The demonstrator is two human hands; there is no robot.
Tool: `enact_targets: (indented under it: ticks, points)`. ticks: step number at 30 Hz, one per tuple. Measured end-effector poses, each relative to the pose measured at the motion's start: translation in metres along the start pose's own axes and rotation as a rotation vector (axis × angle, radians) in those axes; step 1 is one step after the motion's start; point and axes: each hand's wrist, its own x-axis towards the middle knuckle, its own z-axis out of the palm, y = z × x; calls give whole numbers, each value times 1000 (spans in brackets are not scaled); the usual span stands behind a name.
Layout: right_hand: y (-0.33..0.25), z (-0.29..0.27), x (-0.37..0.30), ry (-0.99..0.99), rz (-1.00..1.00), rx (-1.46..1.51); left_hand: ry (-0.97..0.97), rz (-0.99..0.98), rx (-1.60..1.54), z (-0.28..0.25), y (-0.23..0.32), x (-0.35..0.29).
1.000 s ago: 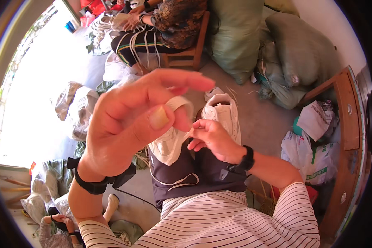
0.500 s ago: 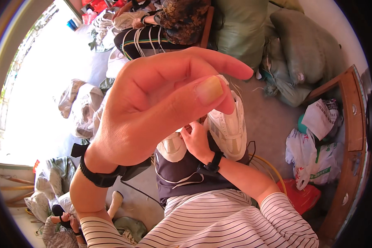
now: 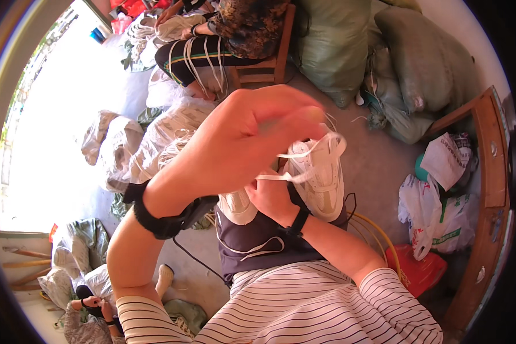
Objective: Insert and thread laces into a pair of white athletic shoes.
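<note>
White lace-up shoe (image 3: pixel 321 180) rests on the person's lap, toe pointing away, just beside and to the right of the right hand's grip. A flat white shoelace (image 3: pixel 295 155) runs from its eyelets up to the left hand (image 3: pixel 241 143), which is raised close to the camera and blurred; its fingers look curled together on the lace end, though the pinch itself cannot be seen clearly. The right hand (image 3: pixel 272 198), wearing a dark wristband, is closed against the shoe's near side, holding it steady; which fingers clamp it is hidden behind the left hand.

To lace well, it seems best to keep the lace flat and untwisted, pull it taut in line with the eyelet, and keep the shoe braced on the lap so it does not roll.

The shoe's upper looks smooth and slightly glossy, with a paler rounded toe. A second white shoe (image 3: pixel 238 206) lies just left of the right hand, partly covered. The lap is covered by dark grey fabric (image 3: pixel 258 241) with a white drawstring; the shirt is striped. Further out sit bulging green sacks (image 3: pixel 338 46), crumpled plastic bags (image 3: pixel 436 206), a wooden chair (image 3: pixel 269 63) with another seated person, and a bare concrete floor (image 3: pixel 378 172).
</note>
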Motion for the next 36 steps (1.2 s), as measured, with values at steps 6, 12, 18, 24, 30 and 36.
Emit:
enact_targets:
  ticks: [6, 12, 18, 24, 30, 36]
  points:
    - [16, -3, -3, 31, 235, 260, 198, -463, 574, -32, -136, -17]
    - [39, 9, -5, -131, 748, 1152, 179, -685, 184, -16, -167, -38]
    - [36, -8, 6, -236, 724, 1253, 99, -730, 135, -28, -167, -29]
    - [35, -8, 6, -202, 655, 1245, -70, -791, 43, -31, -164, -21]
    - [41, -15, 2, -234, 551, 1113, -151, -816, -18, -35, -165, -12]
    - [44, -11, -4, -187, 499, 1011, -168, -840, -107, -32, -172, -11]
